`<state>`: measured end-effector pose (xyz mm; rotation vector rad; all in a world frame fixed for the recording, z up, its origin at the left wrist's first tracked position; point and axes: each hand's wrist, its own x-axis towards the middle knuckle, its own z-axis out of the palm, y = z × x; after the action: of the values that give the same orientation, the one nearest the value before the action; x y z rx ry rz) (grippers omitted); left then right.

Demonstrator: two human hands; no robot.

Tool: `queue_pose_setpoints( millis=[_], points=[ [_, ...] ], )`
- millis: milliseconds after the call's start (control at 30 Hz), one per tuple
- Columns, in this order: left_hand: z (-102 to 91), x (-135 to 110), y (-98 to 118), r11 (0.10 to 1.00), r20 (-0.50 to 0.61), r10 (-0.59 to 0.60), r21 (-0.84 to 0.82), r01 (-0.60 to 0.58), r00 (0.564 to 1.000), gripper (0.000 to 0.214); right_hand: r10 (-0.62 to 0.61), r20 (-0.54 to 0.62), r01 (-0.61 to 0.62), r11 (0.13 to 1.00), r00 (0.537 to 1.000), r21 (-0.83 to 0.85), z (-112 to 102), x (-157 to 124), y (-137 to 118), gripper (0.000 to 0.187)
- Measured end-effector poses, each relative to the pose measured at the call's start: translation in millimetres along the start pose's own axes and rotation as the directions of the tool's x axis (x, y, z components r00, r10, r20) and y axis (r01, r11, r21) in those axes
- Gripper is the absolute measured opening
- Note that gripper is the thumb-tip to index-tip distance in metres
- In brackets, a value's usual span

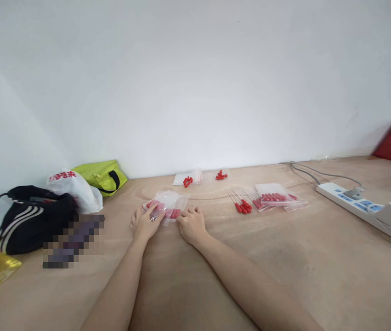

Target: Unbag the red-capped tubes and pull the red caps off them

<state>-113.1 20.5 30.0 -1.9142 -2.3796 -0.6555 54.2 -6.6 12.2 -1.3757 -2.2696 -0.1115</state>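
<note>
A clear plastic bag [172,201] with red-handled pieces showing through it lies on the wooden table before me. My left hand [146,224] grips its left side, thumb and fingers over the plastic. At the lower right edge, my right hand [192,224] has its fingers curled onto the bag; the fingertips are partly hidden. To the right lie several loose slim tools [243,206] with red handles and thin pale shafts. Beside them is a pile of clear bags [278,197] holding similar red-handled pieces.
Small red pieces [188,181] and more red pieces [221,175] rest on clear bags near the wall. Leftward stand a black bag [30,220], a white plastic bag [74,191] and a lime-green pouch [102,174]. A white power strip [343,196] with cables lies at right.
</note>
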Motion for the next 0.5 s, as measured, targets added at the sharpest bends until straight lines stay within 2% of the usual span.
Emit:
queue_pose_setpoints(
  millis=[167, 200, 267, 333, 367, 433, 500],
  points=[
    [0.9, 1.4, -1.0, 1.000, -0.011, -0.008, 0.015, 0.008, 1.000, 0.046, -0.002, -0.012, 0.002, 1.000, 1.000, -0.018, -17.7, -29.7, 35.4, 0.021],
    [0.0, 0.5, 0.1, 1.000, -0.052, -0.010, 0.015, 0.010, 0.999, 0.046, -0.003, -0.019, 0.002, 1.000, 1.000, -0.022, -24.1, -40.0, 45.3, 0.021],
    [-2.4, -3.3, 4.3, 1.000, -0.200, 0.030, 0.009, -0.029, 0.979, 0.041, -0.018, -0.069, 0.016, 1.000, 0.997, -0.023, -37.9, -62.6, 65.7, 0.021],
    [-4.0, -10.8, 12.7, 0.984, -0.328, 0.165, -0.011, -0.178, 0.930, 0.032, 0.004, -0.120, -0.007, 1.000, 0.993, -0.029, -51.1, -84.8, 85.1, 0.023],
    [-3.8, -16.5, 19.0, 0.958, -0.348, 0.257, -0.031, -0.285, 0.902, 0.027, 0.009, -0.136, -0.013, 1.000, 0.991, -0.023, -56.7, -94.5, 93.7, 0.023],
    [-1.0, -32.3, 35.9, 0.855, -0.302, 0.454, -0.117, -0.505, 0.838, 0.021, 0.013, -0.158, -0.015, 1.000, 0.987, -0.011, -65.2, -109.5, 107.2, 0.022],
    [5.2, -52.8, 56.8, 0.718, -0.239, 0.608, -0.243, -0.653, 0.757, 0.020, 0.036, -0.173, -0.037, 0.999, 0.984, 0.001, -69.6, -117.4, 115.0, 0.022]
  ],
)
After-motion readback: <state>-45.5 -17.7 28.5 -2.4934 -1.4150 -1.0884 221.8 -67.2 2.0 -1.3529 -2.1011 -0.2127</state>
